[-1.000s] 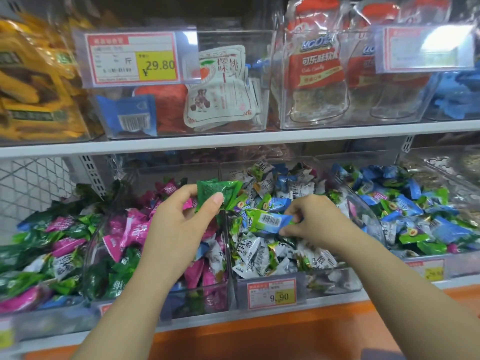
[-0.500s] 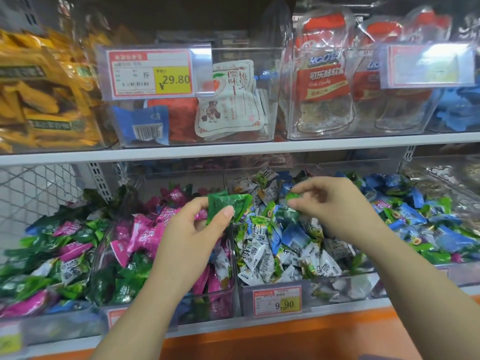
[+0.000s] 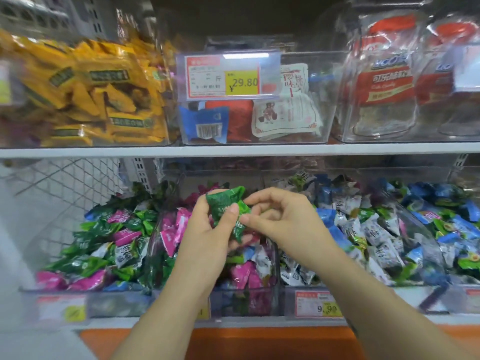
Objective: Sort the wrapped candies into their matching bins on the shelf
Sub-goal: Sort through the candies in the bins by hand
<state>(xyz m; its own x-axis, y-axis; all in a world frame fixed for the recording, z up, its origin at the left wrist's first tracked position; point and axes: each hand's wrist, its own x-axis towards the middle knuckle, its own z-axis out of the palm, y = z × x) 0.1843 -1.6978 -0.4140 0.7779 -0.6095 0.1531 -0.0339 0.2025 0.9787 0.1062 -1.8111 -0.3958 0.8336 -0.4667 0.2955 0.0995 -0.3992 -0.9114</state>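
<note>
Thumb pressure is pinning green wrapped candies [image 3: 225, 202] against the curled fingers of the left hand [image 3: 205, 232], which is holding the small bunch upright. The right hand [image 3: 283, 222] is meeting it from the other side, its thumb and forefinger pinching the crinkled edge of the lower green wrapper while its other fingers are curling loosely behind (the wrappers are overlapping, so their number is hard to tell). Both hands are hovering above the pink-and-green bin [image 3: 246, 302], a clear container on the lower shelf, and both forearms are reaching up from the bottom of the view.

To the left, a second clear bin [image 3: 117, 305] is holding more green and pink candies beside a wire mesh panel [image 3: 65, 178]. To the right, the white-and-blue bin [image 3: 368, 300] is carrying a 9.90 price tag [image 3: 318, 305] on its front, and blue and green candies [image 3: 452, 224] are piling up beyond it.

Above the white shelf board [image 3: 233, 150], yellow packets [image 3: 104, 100] are filling the left container, a 29.80 price tag [image 3: 223, 76] is hanging on the middle one, and red-labelled bags [image 3: 384, 84] are standing at the right.
</note>
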